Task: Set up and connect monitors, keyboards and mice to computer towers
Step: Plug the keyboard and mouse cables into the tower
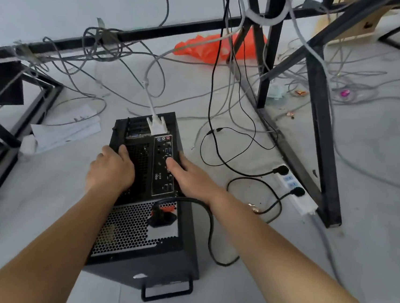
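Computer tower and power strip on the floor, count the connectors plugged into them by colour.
Black plugs: 3 (one in the black metal computer tower, two in the white plastic power strip)
White video connector: 1, in the tower
Total: 4

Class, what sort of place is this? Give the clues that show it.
Probably a computer room or office being set up: a computer tower sits on the floor among black metal desk frames, with loose cables trailing and a power strip alongside.
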Action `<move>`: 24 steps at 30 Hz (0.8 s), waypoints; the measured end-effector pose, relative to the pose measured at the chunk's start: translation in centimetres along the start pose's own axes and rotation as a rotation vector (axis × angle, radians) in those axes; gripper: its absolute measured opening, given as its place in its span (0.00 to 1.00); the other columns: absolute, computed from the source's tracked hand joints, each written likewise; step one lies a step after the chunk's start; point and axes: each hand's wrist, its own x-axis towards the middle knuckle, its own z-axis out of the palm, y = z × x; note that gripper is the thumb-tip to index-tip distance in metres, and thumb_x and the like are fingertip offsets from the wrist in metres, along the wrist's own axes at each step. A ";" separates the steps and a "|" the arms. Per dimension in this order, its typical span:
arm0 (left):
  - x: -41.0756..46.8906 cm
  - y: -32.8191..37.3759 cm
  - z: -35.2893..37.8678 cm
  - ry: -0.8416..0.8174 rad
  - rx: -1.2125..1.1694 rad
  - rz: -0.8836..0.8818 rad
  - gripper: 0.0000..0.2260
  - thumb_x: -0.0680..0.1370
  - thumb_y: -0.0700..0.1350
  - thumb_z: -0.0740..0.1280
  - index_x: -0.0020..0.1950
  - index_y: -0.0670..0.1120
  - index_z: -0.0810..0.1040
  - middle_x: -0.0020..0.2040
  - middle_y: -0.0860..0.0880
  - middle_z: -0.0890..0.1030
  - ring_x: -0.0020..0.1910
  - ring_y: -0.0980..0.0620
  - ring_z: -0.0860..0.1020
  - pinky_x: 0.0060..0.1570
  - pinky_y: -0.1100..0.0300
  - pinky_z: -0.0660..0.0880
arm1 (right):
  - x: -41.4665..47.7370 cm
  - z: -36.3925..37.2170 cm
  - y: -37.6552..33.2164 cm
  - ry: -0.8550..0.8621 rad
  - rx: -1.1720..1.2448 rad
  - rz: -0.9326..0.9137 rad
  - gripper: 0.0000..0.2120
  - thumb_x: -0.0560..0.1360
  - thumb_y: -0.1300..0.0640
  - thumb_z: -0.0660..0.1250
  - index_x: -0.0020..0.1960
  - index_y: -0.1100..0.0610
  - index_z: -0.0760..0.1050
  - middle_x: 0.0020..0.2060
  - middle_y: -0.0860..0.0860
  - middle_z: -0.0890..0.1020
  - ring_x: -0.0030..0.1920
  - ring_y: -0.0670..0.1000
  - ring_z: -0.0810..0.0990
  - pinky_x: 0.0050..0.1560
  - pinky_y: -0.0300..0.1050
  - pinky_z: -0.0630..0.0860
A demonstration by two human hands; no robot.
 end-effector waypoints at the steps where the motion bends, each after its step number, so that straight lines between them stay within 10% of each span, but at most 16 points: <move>1: 0.8 -0.5 -0.1 0.011 0.012 -0.002 0.27 0.85 0.56 0.47 0.71 0.35 0.64 0.68 0.33 0.71 0.67 0.32 0.69 0.64 0.40 0.66 | 0.6 0.5 -0.3 0.005 0.006 -0.005 0.40 0.75 0.26 0.50 0.81 0.44 0.50 0.77 0.49 0.66 0.75 0.54 0.65 0.75 0.53 0.61; 10: 1.9 -1.2 -0.7 0.027 -0.042 0.057 0.26 0.85 0.55 0.47 0.72 0.35 0.63 0.70 0.34 0.70 0.70 0.35 0.66 0.66 0.39 0.65 | 0.8 0.8 -1.6 0.048 0.055 0.044 0.28 0.82 0.37 0.53 0.78 0.49 0.63 0.74 0.51 0.70 0.73 0.54 0.68 0.75 0.52 0.62; 16: 1.0 -0.4 -1.2 0.186 -0.139 0.471 0.23 0.85 0.54 0.48 0.72 0.41 0.68 0.71 0.40 0.71 0.74 0.40 0.64 0.70 0.40 0.64 | 0.5 -3.1 -2.1 0.272 -0.327 0.110 0.18 0.82 0.46 0.57 0.60 0.56 0.77 0.54 0.56 0.83 0.55 0.59 0.81 0.59 0.53 0.76; 24: -0.1 7.3 -4.0 0.302 -0.151 0.862 0.25 0.84 0.54 0.45 0.61 0.41 0.76 0.58 0.39 0.78 0.59 0.37 0.73 0.57 0.43 0.70 | -1.4 -11.2 0.1 0.255 -0.698 0.236 0.23 0.81 0.49 0.62 0.74 0.55 0.68 0.70 0.54 0.74 0.70 0.55 0.71 0.67 0.45 0.68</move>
